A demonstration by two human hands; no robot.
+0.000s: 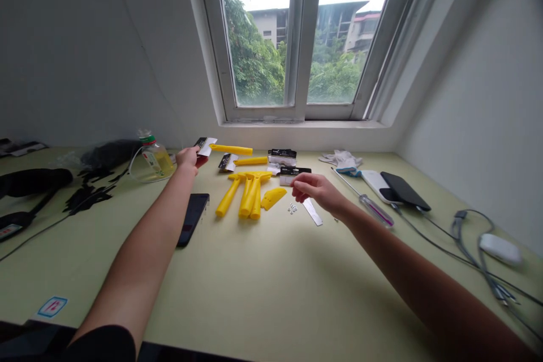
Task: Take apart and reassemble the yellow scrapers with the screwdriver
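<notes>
Nearest, I note a dark phone (193,218) flat on the pale green table (263,283), beside the left forearm. Right hand (316,189) hovers with fingers loosely curled, holding nothing, just above tiny screws (292,208) and a metal blade (313,211). Beyond them, a cluster of yellow scraper handles (248,192). Left hand (188,157) pinches a yellow scraper (224,149) at its blade end, the head wrapped in black-and-white card, the handle pointing right, lifted near the wall. Left of it, a clear bottle (156,162) holds yellowish liquid.
</notes>
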